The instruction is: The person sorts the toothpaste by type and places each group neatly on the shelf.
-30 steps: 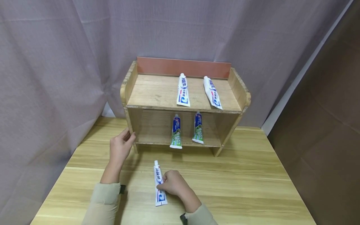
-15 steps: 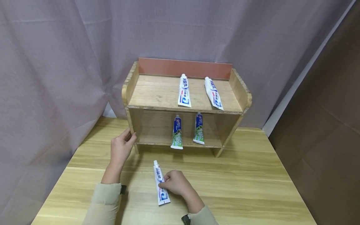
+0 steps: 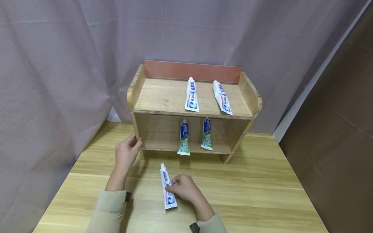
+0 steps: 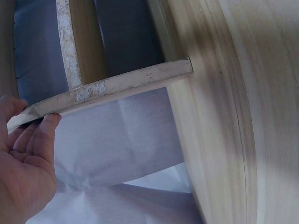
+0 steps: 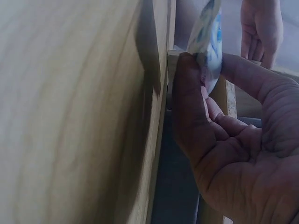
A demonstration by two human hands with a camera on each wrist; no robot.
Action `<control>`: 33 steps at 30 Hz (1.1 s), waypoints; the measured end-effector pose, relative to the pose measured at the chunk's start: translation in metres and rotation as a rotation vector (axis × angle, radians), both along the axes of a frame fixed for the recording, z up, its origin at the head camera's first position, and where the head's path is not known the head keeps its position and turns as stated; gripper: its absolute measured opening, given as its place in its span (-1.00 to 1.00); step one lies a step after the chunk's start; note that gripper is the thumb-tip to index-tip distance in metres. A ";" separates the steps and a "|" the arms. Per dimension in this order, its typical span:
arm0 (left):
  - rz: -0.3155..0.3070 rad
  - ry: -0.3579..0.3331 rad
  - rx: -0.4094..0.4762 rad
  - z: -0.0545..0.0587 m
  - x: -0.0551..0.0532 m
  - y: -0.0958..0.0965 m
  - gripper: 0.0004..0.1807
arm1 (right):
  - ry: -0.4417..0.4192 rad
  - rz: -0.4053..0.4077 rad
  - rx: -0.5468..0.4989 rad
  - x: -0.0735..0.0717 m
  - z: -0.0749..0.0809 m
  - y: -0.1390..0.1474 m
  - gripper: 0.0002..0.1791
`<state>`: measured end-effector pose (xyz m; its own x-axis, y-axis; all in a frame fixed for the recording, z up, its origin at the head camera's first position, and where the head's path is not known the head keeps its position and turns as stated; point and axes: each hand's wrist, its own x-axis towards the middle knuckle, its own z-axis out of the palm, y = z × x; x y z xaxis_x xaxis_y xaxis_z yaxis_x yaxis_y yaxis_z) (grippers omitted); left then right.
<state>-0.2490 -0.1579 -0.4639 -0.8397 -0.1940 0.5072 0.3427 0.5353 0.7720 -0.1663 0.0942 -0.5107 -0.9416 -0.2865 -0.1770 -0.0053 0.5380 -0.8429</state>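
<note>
Between the thumb and fingers of my right hand (image 3: 186,189) is a white toothpaste tube (image 3: 165,176), pinched by its side, cap pointing toward the shelf. The right wrist view shows this tube (image 5: 212,51) held off the wooden table, at the fingertips. My left hand (image 3: 124,157) grips the front edge of the small wooden shelf's (image 3: 160,98) left side; the left wrist view has thumb and fingers on either face of that side panel (image 4: 121,84). Two white toothpaste tubes (image 3: 192,97) lie on the upper tier. Two blue-green toothpaste tubes (image 3: 184,139) lie on the lower one.
The shelf stands at the back of the wooden table (image 3: 256,187), with a reddish board (image 3: 192,71) along its top rear. Grey curtain (image 3: 58,81) hangs behind and to the left. A brown panel (image 3: 332,129) rises at the right.
My right hand has shifted the pinched toothpaste tube slightly up and to the right, and its crimped end has swung rightward. The left hand keeps its hold on the shelf.
</note>
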 end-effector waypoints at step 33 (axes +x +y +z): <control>0.001 -0.006 0.009 -0.001 0.000 0.000 -0.63 | 0.059 -0.039 -0.089 -0.004 0.019 0.005 -0.72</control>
<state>-0.2493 -0.1575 -0.4644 -0.8428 -0.1992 0.5001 0.3372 0.5289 0.7789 -0.1703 0.0994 -0.4918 -0.9602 -0.2620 -0.0964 -0.0371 0.4619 -0.8862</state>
